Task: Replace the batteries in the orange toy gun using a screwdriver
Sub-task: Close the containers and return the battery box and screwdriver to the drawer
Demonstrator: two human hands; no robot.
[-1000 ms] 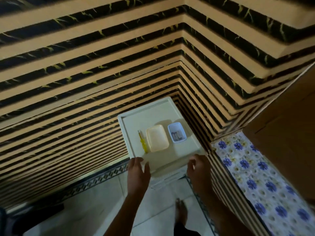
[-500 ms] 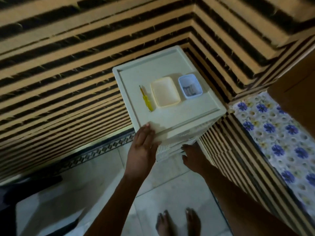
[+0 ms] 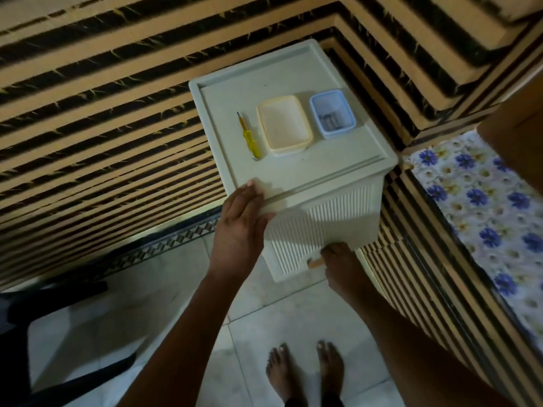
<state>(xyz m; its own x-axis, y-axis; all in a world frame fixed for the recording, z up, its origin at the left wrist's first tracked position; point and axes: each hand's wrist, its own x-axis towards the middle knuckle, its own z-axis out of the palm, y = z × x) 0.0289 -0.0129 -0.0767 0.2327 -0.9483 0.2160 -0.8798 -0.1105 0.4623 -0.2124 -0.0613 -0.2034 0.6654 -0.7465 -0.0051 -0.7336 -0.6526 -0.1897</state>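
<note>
Person is standing barefoot on the pale tiled floor [image 3: 164, 295], facing a white ribbed plastic cabinet [image 3: 320, 227] tucked in the corner of black-and-tan striped walls [image 3: 97, 118].

Left hand [image 3: 239, 227] is resting on the cabinet's near-left top corner, fingers straight over the raised rim, thumb along the front edge, gripping nothing. Right hand [image 3: 338, 261] is down at the lower front of the ribbed panel with fingers curled against it and a small tan piece [image 3: 316, 262] showing at the thumb (can't tell what it is, or whether the hand is actually pinching it).

Lying on the cabinet top:
- yellow-handled screwdriver [image 3: 249, 138], flat, tip pointing far, just left of the tray
- cream rectangular plastic tray [image 3: 284, 124], middle
- small light-blue plastic container [image 3: 332, 113], right of the tray, holding small dark metallic bits (too blurred to identify)

Orange toy gun isn't showing anywhere in this view.

Blue-flowered cloth surface [image 3: 484, 218] is sitting to the right; dark chair frame [image 3: 53, 292] is at near left.
</note>
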